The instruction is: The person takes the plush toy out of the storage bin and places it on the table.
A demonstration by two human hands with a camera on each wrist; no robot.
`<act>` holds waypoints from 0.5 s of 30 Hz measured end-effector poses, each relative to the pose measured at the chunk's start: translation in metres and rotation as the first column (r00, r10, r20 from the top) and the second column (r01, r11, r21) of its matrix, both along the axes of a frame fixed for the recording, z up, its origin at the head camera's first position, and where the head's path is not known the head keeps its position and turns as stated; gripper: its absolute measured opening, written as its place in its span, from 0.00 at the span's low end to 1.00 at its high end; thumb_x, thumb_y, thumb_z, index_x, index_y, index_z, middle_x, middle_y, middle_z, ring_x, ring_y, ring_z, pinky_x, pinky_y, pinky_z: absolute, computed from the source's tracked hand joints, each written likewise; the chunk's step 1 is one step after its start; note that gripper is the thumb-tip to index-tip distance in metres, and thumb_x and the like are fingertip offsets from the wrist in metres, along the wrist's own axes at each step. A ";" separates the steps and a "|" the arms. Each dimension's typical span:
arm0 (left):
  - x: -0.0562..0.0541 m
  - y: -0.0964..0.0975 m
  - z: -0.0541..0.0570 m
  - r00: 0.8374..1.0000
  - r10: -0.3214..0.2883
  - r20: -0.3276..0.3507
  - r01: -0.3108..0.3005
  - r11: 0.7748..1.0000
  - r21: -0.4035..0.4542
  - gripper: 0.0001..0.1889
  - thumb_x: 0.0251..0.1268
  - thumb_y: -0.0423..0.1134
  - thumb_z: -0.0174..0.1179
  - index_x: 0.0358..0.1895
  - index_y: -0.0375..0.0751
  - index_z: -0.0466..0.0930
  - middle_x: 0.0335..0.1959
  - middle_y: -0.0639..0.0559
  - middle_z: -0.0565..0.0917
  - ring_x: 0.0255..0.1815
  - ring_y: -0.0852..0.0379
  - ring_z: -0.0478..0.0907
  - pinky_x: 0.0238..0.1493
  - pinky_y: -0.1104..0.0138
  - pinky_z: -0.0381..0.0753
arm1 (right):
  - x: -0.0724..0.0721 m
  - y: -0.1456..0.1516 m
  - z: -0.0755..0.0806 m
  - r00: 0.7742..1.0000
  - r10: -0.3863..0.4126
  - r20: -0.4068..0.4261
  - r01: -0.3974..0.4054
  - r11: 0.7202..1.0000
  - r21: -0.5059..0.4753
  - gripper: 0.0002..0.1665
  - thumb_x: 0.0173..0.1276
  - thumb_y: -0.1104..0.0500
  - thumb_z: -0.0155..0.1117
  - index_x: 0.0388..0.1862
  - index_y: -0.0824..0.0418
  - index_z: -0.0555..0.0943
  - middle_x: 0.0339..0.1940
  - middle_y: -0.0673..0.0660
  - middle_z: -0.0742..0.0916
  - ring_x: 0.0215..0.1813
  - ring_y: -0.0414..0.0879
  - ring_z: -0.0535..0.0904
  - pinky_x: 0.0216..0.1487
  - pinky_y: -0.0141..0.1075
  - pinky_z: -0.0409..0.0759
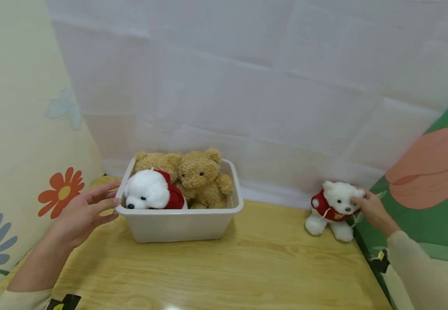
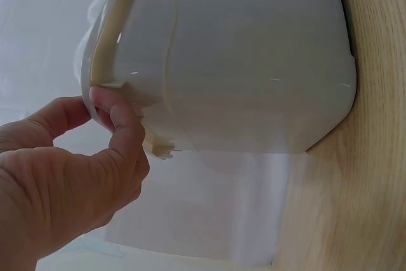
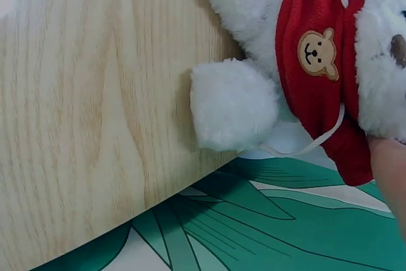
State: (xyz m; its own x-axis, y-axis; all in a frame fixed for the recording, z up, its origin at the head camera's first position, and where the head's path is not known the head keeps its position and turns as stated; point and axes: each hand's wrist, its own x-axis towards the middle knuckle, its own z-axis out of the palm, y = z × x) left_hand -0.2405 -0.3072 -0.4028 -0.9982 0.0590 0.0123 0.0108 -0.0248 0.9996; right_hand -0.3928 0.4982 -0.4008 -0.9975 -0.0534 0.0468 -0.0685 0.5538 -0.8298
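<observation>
A white plastic bin (image 1: 177, 226) stands on the table at centre-left. My left hand (image 1: 86, 211) pinches its left rim, and the left wrist view shows the thumb and fingers on either side of that rim. Inside the bin are two brown teddy bears, one facing forward (image 1: 204, 176) and one mostly hidden (image 1: 152, 161). A white plush toy in red (image 1: 148, 191) lies in front of them. At the table's right edge, my right hand (image 1: 373, 211) grips the head of a white teddy bear (image 1: 342, 198) wearing a red hoodie (image 3: 317, 87); most of that grip is hidden.
Wooden tabletop (image 1: 224, 271) extends in front of the bin and between it and the right-hand bear. A white cloth (image 1: 247, 107) hangs behind. Printed panels stand on both sides, flowered on the left (image 1: 10, 150) and green on the right (image 1: 441, 215).
</observation>
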 end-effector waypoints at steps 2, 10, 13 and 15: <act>0.001 0.000 0.001 1.000 0.000 -0.002 0.000 1.000 -0.005 0.36 0.75 0.41 0.62 0.80 0.39 0.58 0.57 0.57 0.76 0.51 0.62 0.81 0.46 0.64 0.84 | -0.002 0.000 -0.001 1.000 -0.006 0.018 0.007 0.999 -0.037 0.36 0.81 0.57 0.54 0.79 0.71 0.56 0.62 0.59 0.72 0.48 0.39 0.74 0.47 0.46 0.81; 0.002 0.001 0.001 1.000 -0.007 0.002 0.007 1.000 -0.008 0.37 0.75 0.41 0.62 0.81 0.38 0.55 0.57 0.56 0.76 0.50 0.61 0.82 0.47 0.62 0.84 | -0.007 -0.001 0.015 0.998 0.038 0.044 -0.035 0.998 -0.057 0.39 0.80 0.59 0.56 0.83 0.64 0.54 0.66 0.58 0.69 0.51 0.40 0.74 0.47 0.40 0.80; 0.001 0.000 0.001 1.000 -0.005 -0.001 0.005 1.000 -0.005 0.37 0.75 0.41 0.62 0.80 0.38 0.56 0.57 0.56 0.76 0.50 0.61 0.82 0.47 0.62 0.84 | -0.011 -0.004 0.026 0.998 0.040 0.050 -0.038 0.998 -0.043 0.36 0.80 0.58 0.54 0.82 0.60 0.58 0.70 0.63 0.67 0.62 0.54 0.71 0.57 0.51 0.75; 0.001 0.000 0.000 1.000 -0.003 -0.002 0.003 1.000 -0.004 0.37 0.75 0.41 0.62 0.80 0.39 0.57 0.57 0.57 0.76 0.50 0.61 0.82 0.47 0.62 0.84 | -0.013 -0.006 0.034 0.998 0.046 0.048 -0.046 0.999 -0.019 0.34 0.82 0.56 0.52 0.82 0.61 0.59 0.76 0.66 0.63 0.72 0.62 0.60 0.66 0.60 0.64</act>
